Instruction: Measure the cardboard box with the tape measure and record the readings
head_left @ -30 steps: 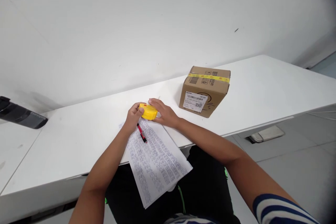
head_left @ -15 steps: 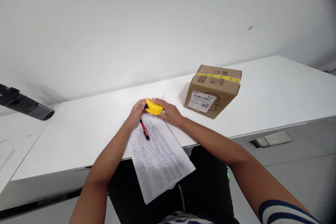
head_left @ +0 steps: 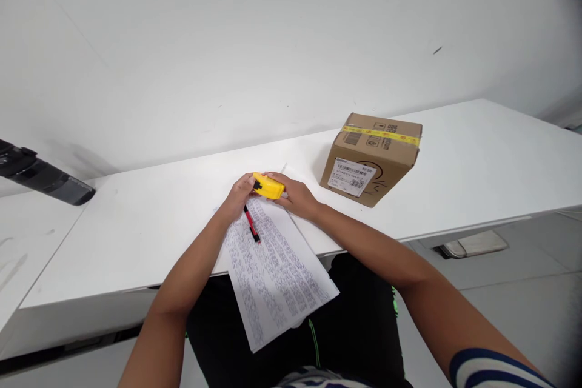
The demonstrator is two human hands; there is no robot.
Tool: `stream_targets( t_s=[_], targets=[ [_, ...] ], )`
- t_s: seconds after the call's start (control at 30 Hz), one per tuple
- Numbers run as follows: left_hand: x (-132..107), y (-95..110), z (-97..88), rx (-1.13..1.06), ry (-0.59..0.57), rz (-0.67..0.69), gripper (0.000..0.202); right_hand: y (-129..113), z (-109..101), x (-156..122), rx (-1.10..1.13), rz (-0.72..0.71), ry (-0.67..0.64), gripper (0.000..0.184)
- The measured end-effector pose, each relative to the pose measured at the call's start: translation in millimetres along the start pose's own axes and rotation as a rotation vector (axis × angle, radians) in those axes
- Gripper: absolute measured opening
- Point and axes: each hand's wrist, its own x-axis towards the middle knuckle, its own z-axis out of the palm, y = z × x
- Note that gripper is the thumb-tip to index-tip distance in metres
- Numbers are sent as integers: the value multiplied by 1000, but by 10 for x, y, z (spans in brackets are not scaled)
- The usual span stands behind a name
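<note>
Clasping yellow tape measure point(head_left: 268, 185), both hands

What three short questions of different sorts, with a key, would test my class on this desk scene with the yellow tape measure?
1. True or false: the cardboard box touches the sheet of paper.
2. Which thing lies on the sheet? A) red and black pen B) scissors C) stapler
3. Fill in: the yellow tape measure is held between the left hand and the ____ hand.

Key
1. False: bare white table shows between them.
2. A: the red and black pen lies near the sheet's far end.
3. Right: the right hand grips it from the box's side.
</note>
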Motion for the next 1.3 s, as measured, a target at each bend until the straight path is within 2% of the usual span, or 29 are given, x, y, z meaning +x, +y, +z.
stream_targets(
  t_s=[0.2,0.7,1.3],
  targets=[
    [-34,45,64,-59,-52,-45,64,-3,29,-9,-131,79,-54,65],
    [-14,40,28,-32,-21,-44,65,-40,-23,10,-125,104,-52,61],
    [-4,21,-20,6,-69,-28,73,-88,-37,12,-109,101,-50,61]
  ],
)
